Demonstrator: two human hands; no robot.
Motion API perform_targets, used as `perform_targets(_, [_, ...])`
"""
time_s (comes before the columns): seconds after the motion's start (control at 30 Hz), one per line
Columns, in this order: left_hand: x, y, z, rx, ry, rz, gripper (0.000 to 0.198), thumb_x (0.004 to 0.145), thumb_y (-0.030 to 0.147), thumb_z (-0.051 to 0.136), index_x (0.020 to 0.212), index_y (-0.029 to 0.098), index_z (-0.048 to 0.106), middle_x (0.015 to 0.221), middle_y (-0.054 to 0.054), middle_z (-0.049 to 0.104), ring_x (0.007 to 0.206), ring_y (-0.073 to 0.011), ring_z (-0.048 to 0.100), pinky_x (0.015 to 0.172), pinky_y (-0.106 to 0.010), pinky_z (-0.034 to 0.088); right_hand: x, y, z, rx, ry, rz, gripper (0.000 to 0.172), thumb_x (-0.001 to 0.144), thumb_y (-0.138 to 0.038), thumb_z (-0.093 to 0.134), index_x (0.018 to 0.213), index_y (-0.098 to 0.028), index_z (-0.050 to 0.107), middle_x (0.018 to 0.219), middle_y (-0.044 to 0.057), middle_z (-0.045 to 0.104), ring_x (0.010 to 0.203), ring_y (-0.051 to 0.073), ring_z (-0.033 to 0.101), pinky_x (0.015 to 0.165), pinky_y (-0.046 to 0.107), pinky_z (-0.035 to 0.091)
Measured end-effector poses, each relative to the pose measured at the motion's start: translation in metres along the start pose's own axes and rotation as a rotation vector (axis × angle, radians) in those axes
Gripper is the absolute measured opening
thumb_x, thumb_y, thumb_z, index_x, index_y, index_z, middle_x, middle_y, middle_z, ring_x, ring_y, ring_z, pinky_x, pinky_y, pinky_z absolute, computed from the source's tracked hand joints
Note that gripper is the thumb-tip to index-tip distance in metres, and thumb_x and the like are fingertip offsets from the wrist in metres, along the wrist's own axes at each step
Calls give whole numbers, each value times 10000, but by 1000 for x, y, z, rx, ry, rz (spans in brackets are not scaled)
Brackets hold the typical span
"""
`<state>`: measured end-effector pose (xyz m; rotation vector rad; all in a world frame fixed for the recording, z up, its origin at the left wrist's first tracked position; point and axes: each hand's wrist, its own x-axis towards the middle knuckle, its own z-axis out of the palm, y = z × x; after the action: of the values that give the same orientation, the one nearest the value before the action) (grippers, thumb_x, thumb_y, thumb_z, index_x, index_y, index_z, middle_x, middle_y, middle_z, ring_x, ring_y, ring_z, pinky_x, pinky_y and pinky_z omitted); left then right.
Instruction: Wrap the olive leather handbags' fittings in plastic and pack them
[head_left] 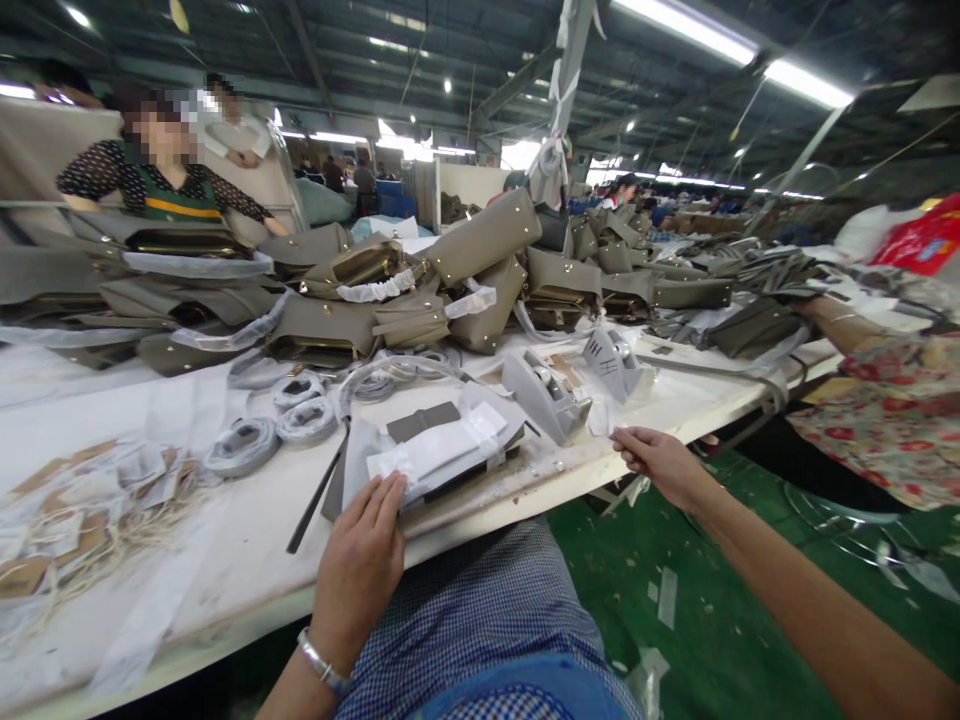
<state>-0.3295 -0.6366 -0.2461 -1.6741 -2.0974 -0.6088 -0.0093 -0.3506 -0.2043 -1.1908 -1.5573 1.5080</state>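
My left hand (367,545) lies with its fingers together on the near left corner of a white wrapped packet (442,440). Beneath the packet is a flat grey-green bag piece in clear plastic, and a small dark grey-green piece (422,421) rests behind it. My right hand (651,455) is at the table's front edge, thumb and fingertips pinched together; whatever is between them is too small to make out. Just beyond it stand a grey tape dispenser (544,395) and a second one with black marks (611,362).
Rolled wrapped straps (241,447) and tags with strings (82,510) lie at the left. Grey-green bags (322,325) are piled along the back. A person in a floral garment (889,420) works at the right; another person (176,170) stands behind the pile.
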Motion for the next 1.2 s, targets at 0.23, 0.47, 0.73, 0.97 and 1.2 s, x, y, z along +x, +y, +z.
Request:
perform_targets(0.23, [1, 0, 1, -22, 28, -1, 572, 815, 81, 460, 1378, 165, 408, 1346, -81, 550, 1258, -271, 477, 1050, -468, 444, -24, -12, -6, -18, 65, -63, 344, 648, -469, 783, 804, -175, 696, 761, 33, 655, 541, 76, 501, 471, 177, 454])
perform_targets(0.47, [1, -2, 0, -20, 5, 8, 567, 832, 107, 455, 1393, 160, 390, 1371, -64, 528, 1278, -261, 455, 1067, -454, 426, -31, -8, -2, -29, 159, -19, 311, 674, -448, 770, 786, -164, 716, 794, 66, 686, 559, 90, 527, 479, 181, 481])
perform_targets(0.73, [3, -6, -4, -8, -21, 1, 562, 834, 144, 478, 1389, 193, 405, 1356, -45, 545, 1242, -252, 487, 1057, -449, 408, -19, 23, -3, 62, 171, 25, 335, 637, -432, 802, 800, -152, 717, 800, 61, 689, 569, 91, 533, 500, 186, 491])
perform_targets(0.97, [4, -10, -5, 19, -16, 14, 539, 845, 140, 470, 1379, 196, 421, 1337, -27, 566, 1214, -230, 510, 1070, -435, 367, -35, -12, 3, 42, 179, 31, 347, 659, -451, 784, 797, -139, 718, 797, 68, 678, 572, 88, 525, 491, 179, 469])
perform_targets(1.2, [7, -12, -6, 10, -13, 29, 536, 847, 146, 478, 1379, 198, 426, 1331, -29, 572, 1208, -235, 517, 1058, -421, 370, -55, -45, 0, 13, 222, 35, 333, 647, -453, 790, 761, -150, 713, 735, 53, 658, 536, 79, 490, 453, 174, 436])
